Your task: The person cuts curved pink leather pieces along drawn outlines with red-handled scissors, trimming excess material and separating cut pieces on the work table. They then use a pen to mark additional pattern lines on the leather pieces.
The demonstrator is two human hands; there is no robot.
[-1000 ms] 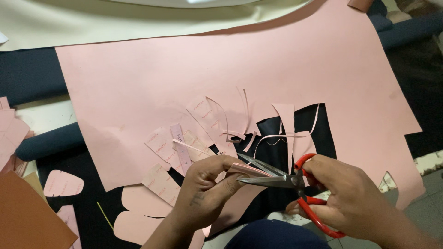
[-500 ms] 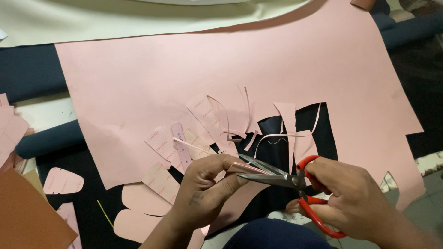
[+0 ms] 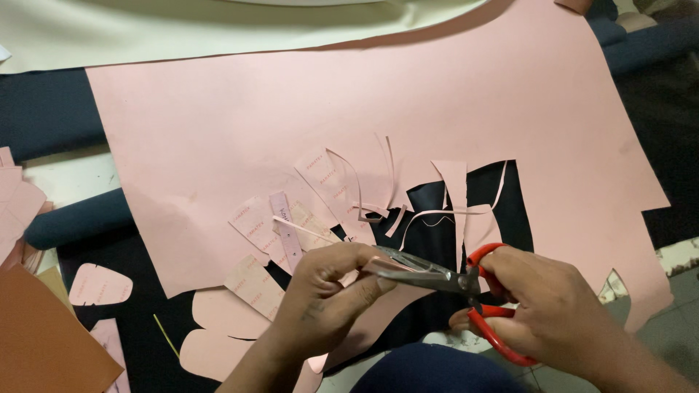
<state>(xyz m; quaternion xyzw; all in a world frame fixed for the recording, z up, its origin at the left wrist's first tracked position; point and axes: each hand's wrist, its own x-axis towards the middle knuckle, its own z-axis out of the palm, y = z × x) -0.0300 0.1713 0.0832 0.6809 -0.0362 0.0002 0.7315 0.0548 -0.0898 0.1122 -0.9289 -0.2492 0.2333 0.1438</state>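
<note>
My right hand (image 3: 561, 309) grips red-handled scissors (image 3: 444, 280), whose steel blades point left. My left hand (image 3: 328, 295) pinches a small pink piece (image 3: 368, 327) of sheet material right at the blade tips. The blades look nearly closed on that piece. Behind both hands lies a large pink sheet (image 3: 349, 116) with notches and thin strips (image 3: 437, 215) cut out along its near edge. Several pink offcuts (image 3: 287, 229) lie beside my left hand.
Dark navy material (image 3: 44, 109) lies under the pink sheet, with a rolled navy tube (image 3: 80, 218) at left. A brown sheet (image 3: 44, 342) sits at the bottom left beside cut pink shapes (image 3: 98, 284). A cream sheet (image 3: 145, 29) covers the far side.
Both hands and the scissors stay in nearly the same place. The blades have closed slightly on the pink piece.
</note>
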